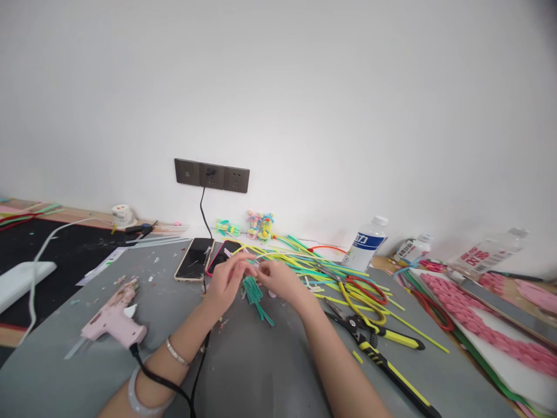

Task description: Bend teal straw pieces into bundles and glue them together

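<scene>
Both hands meet over the middle of the grey mat. A small teal pipe-cleaner figure point(253, 292) hangs just below the fingers, its thin ends pointing toward me. My left hand point(225, 283) is closed, fingertips bent toward the figure's upper end. From the other side my right hand point(279, 280) pinches at that same end; the fingertips hide the exact grip. Behind the hands lie a pink-cased phone point(220, 257) and a lighter-framed phone point(194, 259). Loose yellow and teal pipe cleaners point(300, 255) spread to the right.
A pink glue gun point(114, 322) with a black cord lies left. Right are yellow-black pliers point(369, 339), red-handled scissors point(368, 289) and a white bottle point(366, 244). Small finished figures point(261, 225) stand by the wall. Pink braided pieces point(487, 325) lie far right.
</scene>
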A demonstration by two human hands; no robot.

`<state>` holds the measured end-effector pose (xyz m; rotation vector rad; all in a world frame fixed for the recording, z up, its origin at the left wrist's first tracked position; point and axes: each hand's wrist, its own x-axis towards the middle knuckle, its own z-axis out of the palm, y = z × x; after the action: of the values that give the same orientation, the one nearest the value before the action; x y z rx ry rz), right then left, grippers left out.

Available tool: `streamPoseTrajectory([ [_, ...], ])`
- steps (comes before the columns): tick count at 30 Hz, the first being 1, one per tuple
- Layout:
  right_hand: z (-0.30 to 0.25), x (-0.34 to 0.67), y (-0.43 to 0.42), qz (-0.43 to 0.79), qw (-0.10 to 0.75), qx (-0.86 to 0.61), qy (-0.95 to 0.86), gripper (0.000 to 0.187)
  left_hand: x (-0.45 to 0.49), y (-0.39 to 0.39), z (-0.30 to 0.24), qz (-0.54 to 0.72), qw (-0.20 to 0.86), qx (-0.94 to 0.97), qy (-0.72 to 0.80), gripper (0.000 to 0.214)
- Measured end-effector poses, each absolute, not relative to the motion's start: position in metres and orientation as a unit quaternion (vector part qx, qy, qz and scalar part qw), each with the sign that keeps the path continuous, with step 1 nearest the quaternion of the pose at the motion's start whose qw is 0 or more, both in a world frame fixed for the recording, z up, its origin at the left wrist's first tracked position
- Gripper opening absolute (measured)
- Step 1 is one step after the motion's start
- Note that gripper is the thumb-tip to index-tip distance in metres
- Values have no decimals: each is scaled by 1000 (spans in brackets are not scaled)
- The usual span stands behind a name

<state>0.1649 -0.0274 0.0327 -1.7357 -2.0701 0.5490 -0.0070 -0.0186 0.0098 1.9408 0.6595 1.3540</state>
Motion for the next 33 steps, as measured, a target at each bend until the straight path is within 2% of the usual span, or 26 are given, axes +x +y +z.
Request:
streamPoseTrajectory([
  [5,24,146,-48,127,125,-650,-738,39,-5,-15,11,547,345,695,314,38],
  [8,19,142,-50,121,124,-664,-727,26,-5,-14,12,538,355,691,328,37],
  [11,16,148,-47,175,197,-658,-706,16,-5,-12,9,526,363,690,340,36],
  [16,17,169,-42,412,402,-489,-655,27,-1,-6,4,487,454,667,333,38],
  [20,16,175,-41,508,472,-398,-601,34,3,-4,4,443,552,635,311,44],
  [28,23,182,-45,500,411,-406,-645,41,-1,-6,13,448,621,570,296,38],
  [31,24,188,-43,438,427,-443,-655,51,-1,-5,13,474,641,522,302,34],
  [33,22,189,-42,362,401,-515,-665,62,-1,-2,12,505,655,467,313,34],
])
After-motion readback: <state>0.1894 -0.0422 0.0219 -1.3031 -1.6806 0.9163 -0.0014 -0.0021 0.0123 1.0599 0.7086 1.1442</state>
